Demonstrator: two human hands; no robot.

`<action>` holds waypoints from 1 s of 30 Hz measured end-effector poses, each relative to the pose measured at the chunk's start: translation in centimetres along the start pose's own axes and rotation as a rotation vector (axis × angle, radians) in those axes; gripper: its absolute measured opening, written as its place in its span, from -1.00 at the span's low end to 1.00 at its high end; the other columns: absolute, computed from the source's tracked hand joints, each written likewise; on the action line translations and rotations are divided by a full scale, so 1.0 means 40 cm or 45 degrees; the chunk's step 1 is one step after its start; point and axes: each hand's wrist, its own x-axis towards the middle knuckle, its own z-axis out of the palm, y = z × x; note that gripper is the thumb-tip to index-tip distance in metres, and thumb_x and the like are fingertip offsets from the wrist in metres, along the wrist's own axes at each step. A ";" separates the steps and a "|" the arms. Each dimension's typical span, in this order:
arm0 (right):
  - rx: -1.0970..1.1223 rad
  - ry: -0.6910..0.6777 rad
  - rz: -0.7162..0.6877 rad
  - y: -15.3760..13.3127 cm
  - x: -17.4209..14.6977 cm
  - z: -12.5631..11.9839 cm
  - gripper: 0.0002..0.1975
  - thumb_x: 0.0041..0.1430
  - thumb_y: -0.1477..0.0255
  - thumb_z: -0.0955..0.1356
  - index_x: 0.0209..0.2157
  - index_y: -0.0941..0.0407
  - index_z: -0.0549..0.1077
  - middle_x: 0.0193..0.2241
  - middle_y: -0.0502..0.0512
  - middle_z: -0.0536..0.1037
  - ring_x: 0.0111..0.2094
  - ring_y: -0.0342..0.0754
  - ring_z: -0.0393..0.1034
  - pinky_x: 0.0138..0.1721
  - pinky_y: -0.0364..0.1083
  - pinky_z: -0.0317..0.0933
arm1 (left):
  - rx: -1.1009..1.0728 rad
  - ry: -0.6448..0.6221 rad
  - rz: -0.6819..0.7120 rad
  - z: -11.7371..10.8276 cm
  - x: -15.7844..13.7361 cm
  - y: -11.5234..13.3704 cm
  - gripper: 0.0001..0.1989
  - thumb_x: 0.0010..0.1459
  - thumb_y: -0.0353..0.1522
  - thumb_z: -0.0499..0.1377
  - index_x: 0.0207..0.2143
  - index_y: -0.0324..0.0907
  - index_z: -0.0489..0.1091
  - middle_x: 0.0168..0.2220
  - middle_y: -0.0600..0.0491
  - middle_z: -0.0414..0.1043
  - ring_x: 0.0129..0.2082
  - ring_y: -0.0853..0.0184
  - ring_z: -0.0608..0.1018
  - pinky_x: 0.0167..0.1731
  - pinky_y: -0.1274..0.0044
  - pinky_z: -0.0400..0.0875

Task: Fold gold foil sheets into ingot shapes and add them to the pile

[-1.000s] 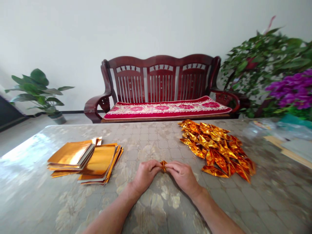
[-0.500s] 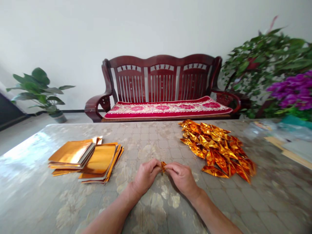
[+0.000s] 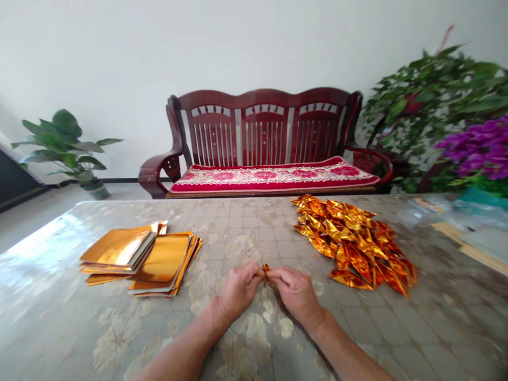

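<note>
Between my two hands, above the middle of the table, is a small piece of folded gold foil paper [image 3: 265,271]. My left hand [image 3: 241,287] pinches its left side with thumb and fingers. From the right, my right hand [image 3: 297,293] pinches the other side. Most of the foil is hidden by my fingers. Stacks of flat gold foil paper sheets [image 3: 161,259] lie to the left of my hands. On the right is a heap of folded, pointed gold foil pieces [image 3: 349,238].
The table [image 3: 238,227] has a patterned grey cover. Plastic bags [image 3: 428,206] and pale flat pieces [image 3: 476,254] lie at its right edge. Beyond stands a dark red wooden bench [image 3: 262,132] with a red floral cushion [image 3: 273,177]. Plants flank it, with purple flowers [image 3: 476,145] at right.
Both hands stay in nearly the same place, still pinching the foil. The visible part of the foil looks slightly narrower between the fingers. The stacks and heap have not moved.
</note>
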 end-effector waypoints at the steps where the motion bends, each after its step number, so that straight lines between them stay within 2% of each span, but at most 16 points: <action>1: -0.006 0.000 -0.005 -0.002 0.000 -0.001 -0.77 0.21 0.56 0.31 -0.33 0.01 0.58 -0.43 -0.04 0.63 -0.40 -0.12 0.54 -0.33 -0.20 0.35 | 0.010 -0.005 0.005 0.000 -0.001 -0.001 -0.80 0.19 -0.50 0.06 -0.48 -0.15 0.33 -0.52 0.17 0.39 -0.49 0.48 0.45 -0.42 0.68 0.28; 11: -0.044 0.051 -0.108 -0.016 -0.003 0.000 -0.74 0.26 0.57 0.27 -0.29 0.03 0.58 -0.39 0.01 0.64 -0.37 -0.12 0.55 -0.30 -0.19 0.39 | 0.078 -0.049 0.079 -0.003 -0.007 0.001 -0.78 0.22 -0.50 0.02 -0.48 -0.14 0.30 -0.51 0.14 0.37 -0.49 0.46 0.44 -0.41 0.66 0.28; 17: -0.034 0.063 -0.113 -0.022 -0.006 0.005 -0.74 0.27 0.57 0.27 -0.28 0.03 0.59 -0.39 0.01 0.64 -0.37 -0.13 0.54 -0.30 -0.19 0.39 | 0.069 -0.014 0.117 -0.003 -0.006 -0.001 -0.75 0.24 -0.48 0.01 -0.51 -0.15 0.28 -0.54 0.15 0.32 -0.52 0.47 0.39 -0.44 0.66 0.26; 23: -0.073 0.008 -0.066 0.002 0.004 0.009 -0.76 0.26 0.54 0.29 -0.26 0.01 0.59 -0.37 0.01 0.64 -0.35 -0.10 0.55 -0.29 -0.17 0.40 | -0.011 -0.023 -0.022 0.001 0.010 -0.010 -0.80 0.23 -0.45 0.04 -0.46 -0.14 0.34 -0.49 0.15 0.40 -0.46 0.46 0.45 -0.38 0.66 0.31; 30: -0.150 0.017 -0.040 0.036 0.019 -0.011 -0.72 0.24 0.58 0.28 -0.23 0.00 0.60 -0.27 0.01 0.65 -0.25 -0.08 0.56 -0.16 -0.13 0.43 | -0.050 0.086 -0.129 -0.006 0.031 -0.037 -0.88 0.18 -0.47 0.10 -0.37 -0.14 0.39 -0.41 0.15 0.49 -0.38 0.42 0.51 -0.31 0.62 0.37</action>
